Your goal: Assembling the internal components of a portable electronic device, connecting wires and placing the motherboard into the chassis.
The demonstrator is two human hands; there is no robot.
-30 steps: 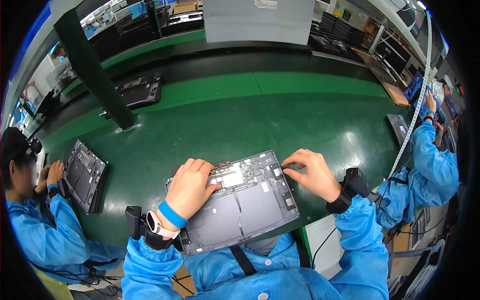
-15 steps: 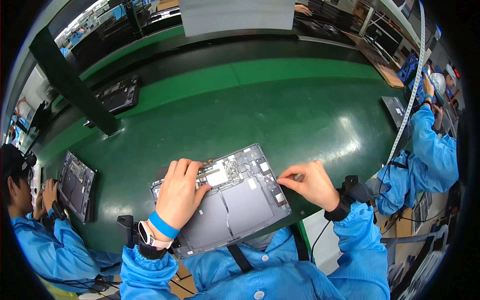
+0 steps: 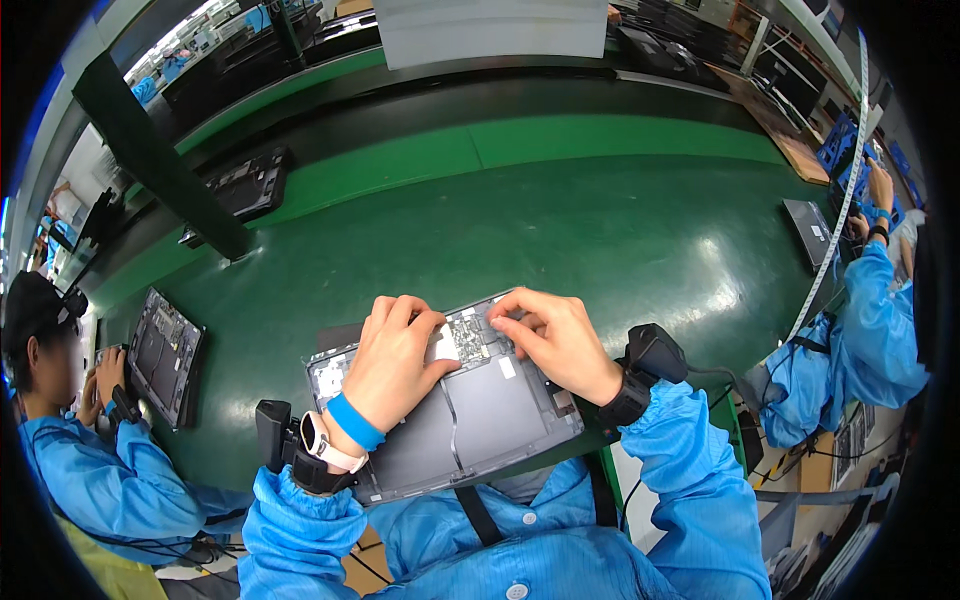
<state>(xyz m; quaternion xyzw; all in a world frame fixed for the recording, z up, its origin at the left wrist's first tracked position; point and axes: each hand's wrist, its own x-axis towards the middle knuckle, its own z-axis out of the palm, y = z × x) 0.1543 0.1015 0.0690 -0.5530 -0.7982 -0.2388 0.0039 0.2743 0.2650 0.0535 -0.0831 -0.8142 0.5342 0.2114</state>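
Note:
An opened grey laptop base (image 3: pixel 500 410) lies in front of me at the table's near edge, its inside facing up. A bare circuit board (image 3: pixel 470 338) shows along its far part, and a dark cable runs down the middle of the casing. My left hand (image 3: pixel 395 350) rests over the left part of the board, thumb and forefinger apart, with nothing visible between them. Above the right end of the board, my right hand (image 3: pixel 550 335) has thumb and forefinger brought together. Whatever they pinch, if anything, is too small to make out.
The green table (image 3: pixel 560 230) spreads beyond. At left, a co-worker handles another opened laptop base (image 3: pixel 167 355); a dark post (image 3: pixel 160 160) stands on the table, with a further device (image 3: pixel 245 185) behind it. A flat grey part (image 3: pixel 808 232) lies at right, near another co-worker's blue sleeve (image 3: pixel 880 320).
My right hand has moved left, from beside the laptop base's right edge to over the circuit board. The left hand has shifted slightly, its fingertips more curled. The view has tilted slightly.

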